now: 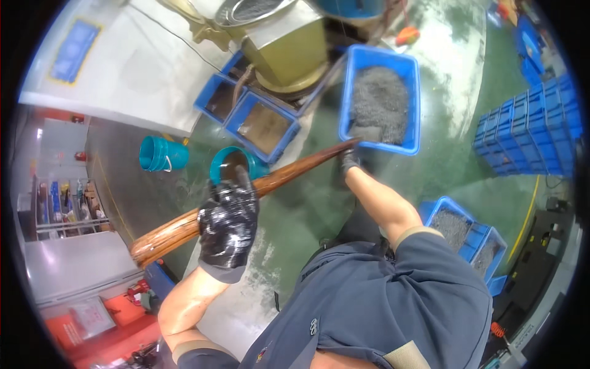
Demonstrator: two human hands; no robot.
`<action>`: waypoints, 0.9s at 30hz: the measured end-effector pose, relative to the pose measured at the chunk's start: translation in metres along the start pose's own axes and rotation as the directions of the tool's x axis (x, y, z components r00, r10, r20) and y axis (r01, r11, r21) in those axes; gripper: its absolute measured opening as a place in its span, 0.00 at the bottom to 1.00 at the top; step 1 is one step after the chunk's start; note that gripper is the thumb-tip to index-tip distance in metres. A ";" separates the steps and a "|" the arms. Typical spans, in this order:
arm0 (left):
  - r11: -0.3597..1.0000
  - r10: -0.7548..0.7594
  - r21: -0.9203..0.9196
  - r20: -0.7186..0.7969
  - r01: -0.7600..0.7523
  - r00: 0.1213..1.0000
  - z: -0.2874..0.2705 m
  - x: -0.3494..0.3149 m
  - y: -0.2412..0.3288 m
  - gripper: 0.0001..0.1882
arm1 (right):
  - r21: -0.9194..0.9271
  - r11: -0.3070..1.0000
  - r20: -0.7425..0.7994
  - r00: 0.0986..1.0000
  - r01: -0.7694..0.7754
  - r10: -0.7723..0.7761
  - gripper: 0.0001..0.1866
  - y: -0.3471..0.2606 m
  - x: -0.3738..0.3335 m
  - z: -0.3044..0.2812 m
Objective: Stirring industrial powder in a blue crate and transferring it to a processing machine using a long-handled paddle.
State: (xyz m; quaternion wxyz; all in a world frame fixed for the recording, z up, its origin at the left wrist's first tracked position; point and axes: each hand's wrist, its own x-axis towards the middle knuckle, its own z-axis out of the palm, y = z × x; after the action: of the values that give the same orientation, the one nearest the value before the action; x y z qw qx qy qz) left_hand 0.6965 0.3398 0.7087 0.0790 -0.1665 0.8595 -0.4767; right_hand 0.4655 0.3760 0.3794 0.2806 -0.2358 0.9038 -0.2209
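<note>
A long, polished brown wooden handle (295, 168) slants across the view in front of me. Its thick end is at the left, and its thin end reaches the near edge of a blue bin (415, 117). My left hand (228, 227), in a shiny black glove, is closed around the handle's thicker half. Farther along, my right hand (349, 160) in a dark glove grips it near the thin end, partly hidden. Grey granular material (380, 92) fills the bin. A flat grey piece (367, 133), like a shovel blade, lies on that material by the handle's tip.
A teal bucket (215, 167) stands beyond my left hand, another teal bucket (153, 154) left of it. Blue trays (284, 144) sit below a yellowish machine (286, 58). Stacked blue crates (522, 129) rise at right, with smaller grey-filled bins (476, 237) nearer.
</note>
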 end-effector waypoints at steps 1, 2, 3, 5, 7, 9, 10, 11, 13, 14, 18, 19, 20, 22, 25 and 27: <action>0.998 -0.049 0.044 -0.080 0.052 0.996 -0.004 -0.003 0.002 0.23 | 0.106 0.993 0.012 0.999 -0.051 0.050 0.24 -0.005 -0.016 -0.001; 0.997 -0.066 0.045 -0.083 0.070 0.994 -0.006 -0.004 -0.001 0.23 | 0.211 0.972 0.032 0.995 -0.103 0.098 0.25 -0.011 -0.013 -0.011; 0.999 -0.011 -0.036 -0.131 0.006 0.991 -0.006 0.000 -0.006 0.21 | 0.314 0.937 0.059 0.988 -0.156 0.145 0.25 -0.021 -0.013 -0.016; 0.992 0.041 -0.112 -0.201 -0.065 0.979 -0.018 0.025 -0.018 0.20 | 0.512 0.815 0.126 0.962 -0.271 0.241 0.26 -0.041 0.005 -0.036; 0.955 0.012 -0.285 -0.231 -0.079 0.973 -0.037 0.054 -0.029 0.16 | 0.668 0.636 0.234 0.920 -0.388 0.315 0.26 -0.042 0.012 -0.052; 0.988 0.060 -0.120 -0.307 -0.101 0.950 -0.047 0.091 -0.030 0.15 | 0.774 0.417 0.337 0.867 -0.477 0.366 0.27 -0.033 0.031 -0.073; 0.991 0.132 0.059 -0.356 -0.119 0.925 -0.053 0.102 -0.033 0.14 | 0.804 0.289 0.402 0.833 -0.519 0.380 0.27 -0.033 0.039 -0.082; 0.990 0.139 0.057 -0.354 -0.127 0.925 -0.056 0.106 -0.038 0.14 | 0.816 0.158 0.469 0.797 -0.556 0.381 0.27 -0.035 0.044 -0.085; 0.947 0.106 -0.270 -0.255 -0.176 0.961 -0.055 0.110 -0.058 0.08 | 0.790 -0.110 0.598 0.720 -0.603 0.352 0.28 -0.047 0.034 -0.069; 0.877 0.163 -0.457 -0.005 -0.147 0.987 -0.064 0.104 -0.088 0.12 | 0.748 -0.248 0.663 0.671 -0.616 0.333 0.28 -0.051 0.033 -0.062; 0.668 0.496 -0.742 0.393 -0.051 0.774 -0.065 0.069 -0.155 0.17 | 0.426 -0.709 0.853 0.511 -0.562 0.107 0.29 -0.065 0.025 -0.048; 0.608 0.586 -0.783 0.555 0.133 0.590 -0.068 0.075 -0.158 0.19 | 0.433 -0.709 0.848 0.517 -0.557 0.112 0.29 -0.038 0.057 -0.019; 0.344 0.584 -0.714 0.671 0.610 0.456 -0.045 0.057 -0.152 0.21 | 0.472 -0.675 0.805 0.589 -0.568 0.067 0.25 -0.015 0.069 0.025; 0.011 0.629 -0.452 0.697 0.892 0.345 -0.010 0.005 -0.117 0.22 | 0.559 -0.594 0.696 0.717 -0.578 -0.043 0.16 0.034 0.080 0.111; -0.405 0.694 0.156 0.693 0.901 0.192 -0.007 -0.072 -0.055 0.24 | 0.690 -0.468 0.502 0.831 -0.552 -0.241 0.12 0.094 0.082 0.188; 0.229 0.587 -0.529 0.745 0.817 0.318 -0.023 -0.115 -0.007 0.26 | 0.698 -0.396 0.554 0.800 -0.597 -0.231 0.06 0.108 0.054 0.176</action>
State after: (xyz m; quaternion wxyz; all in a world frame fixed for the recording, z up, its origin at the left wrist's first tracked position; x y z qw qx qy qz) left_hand 0.7984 0.3968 0.7241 0.3824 -0.5036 0.6870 0.3581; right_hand 0.5010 0.3850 0.1690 0.6000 0.2272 0.2336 -0.7306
